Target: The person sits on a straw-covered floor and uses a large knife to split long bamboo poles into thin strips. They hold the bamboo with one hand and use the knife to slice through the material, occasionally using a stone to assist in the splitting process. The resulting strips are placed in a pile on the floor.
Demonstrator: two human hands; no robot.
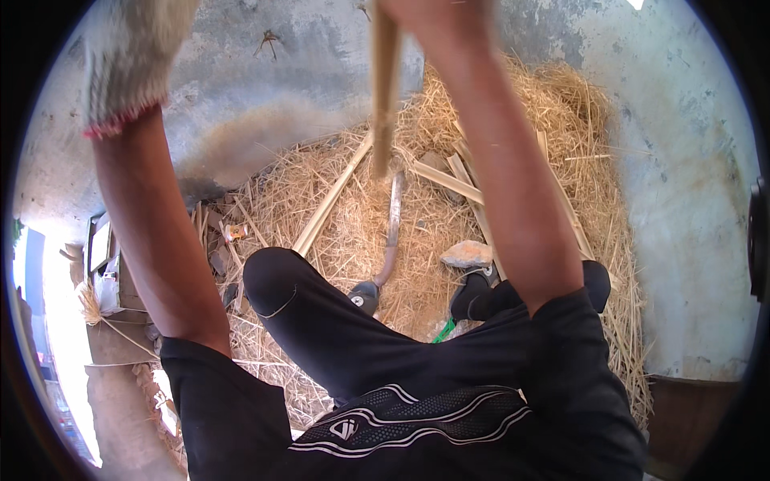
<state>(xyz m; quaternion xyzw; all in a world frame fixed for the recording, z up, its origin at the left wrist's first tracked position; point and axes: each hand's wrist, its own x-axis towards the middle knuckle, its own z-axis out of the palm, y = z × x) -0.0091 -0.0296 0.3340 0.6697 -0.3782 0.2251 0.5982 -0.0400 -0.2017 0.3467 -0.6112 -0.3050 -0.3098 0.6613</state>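
Note:
High at the left is my left hand (138, 48), in a whitish knitted glove with a pink hem; its fingers run past the upper edge. My bare right hand (441, 18), blurred and partly cut off, is closed on the upper part of a long bamboo strip (385, 88). The strip points down between my arms, its lower end blurred. Below that end, a slim, slightly curved metal bar (394, 210) with a brownish lower part stands over the straw, reaching down to my left shoe (364, 297).
Loose straw (333, 192) covers the ground and piles against the grey wall (305, 56). Split strips lie on it, one left (333, 196) and others right (445, 179). A pale stone (467, 254) sits by my right shoe (473, 290). Clutter (108, 272) stands at the left.

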